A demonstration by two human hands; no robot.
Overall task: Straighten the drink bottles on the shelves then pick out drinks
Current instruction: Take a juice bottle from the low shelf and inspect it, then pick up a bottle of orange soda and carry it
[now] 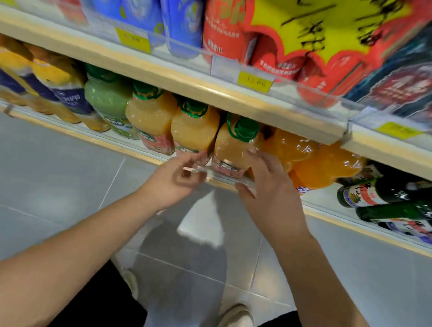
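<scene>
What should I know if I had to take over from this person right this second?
The left grip is at the clear front rail, fingers curled beside the base of the juice bottle; blur hides whether it holds anything.
The right grip touches that bottle's right side with nearly straight fingers.
The bottle stands on the lower shelf, between the matching bottles and the bright orange bottles.
Done: no drink is picked out yet.
Left: finish straightening this row, then pick out drinks.
</scene>
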